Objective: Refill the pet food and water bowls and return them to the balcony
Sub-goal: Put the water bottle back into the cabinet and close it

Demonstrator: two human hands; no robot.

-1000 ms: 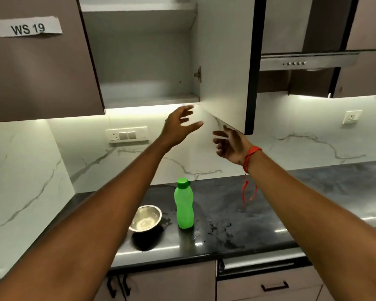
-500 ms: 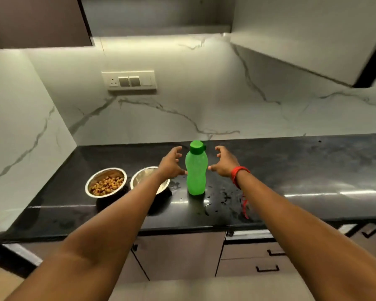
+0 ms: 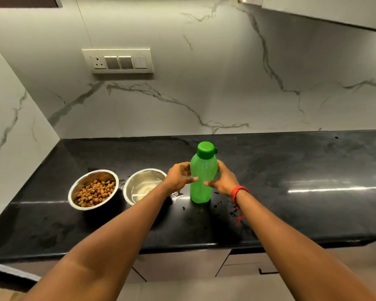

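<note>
A green plastic bottle [image 3: 202,170] with its green cap on stands upright on the black counter [image 3: 291,181]. My left hand [image 3: 179,177] wraps its left side and my right hand [image 3: 224,179] its right side, thumbs on the front. Left of the bottle sits a steel bowl [image 3: 143,187] holding a little water, partly covered by my left wrist. Further left is a second steel bowl [image 3: 93,189] filled with brown pet food pellets.
Water drops lie on the counter around the bottle base. A marble backsplash with a switch panel [image 3: 118,61] rises behind. An open upper cabinet door [image 3: 326,11] hangs at the top right. Drawers [image 3: 248,266] run below the counter edge.
Both hands came down from the upper cabinet door to the bottle and closed on its sides. The view tilted down and moved closer to the counter.
</note>
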